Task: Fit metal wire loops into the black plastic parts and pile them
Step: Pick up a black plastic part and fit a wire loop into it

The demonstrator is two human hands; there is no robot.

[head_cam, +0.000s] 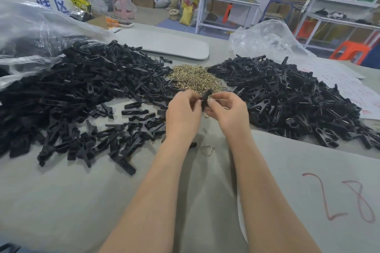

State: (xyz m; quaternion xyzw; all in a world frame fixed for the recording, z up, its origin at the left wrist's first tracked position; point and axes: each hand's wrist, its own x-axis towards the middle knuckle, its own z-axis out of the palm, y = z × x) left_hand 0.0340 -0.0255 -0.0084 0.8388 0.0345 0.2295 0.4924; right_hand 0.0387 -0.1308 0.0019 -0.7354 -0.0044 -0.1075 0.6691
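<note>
Pinching a slim matte black plastic part (206, 98) between curled fingers of left hand (182, 114) and right hand (229, 113), above grey worktop (82, 201); behind, tangled brassy wire loops (197, 77).

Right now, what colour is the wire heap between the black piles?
The wire heap is brassy gold; head view shows it.

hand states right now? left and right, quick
left hand: pinches the black part.
right hand: pinches the same black part; a wire loop pokes out below it.
</note>
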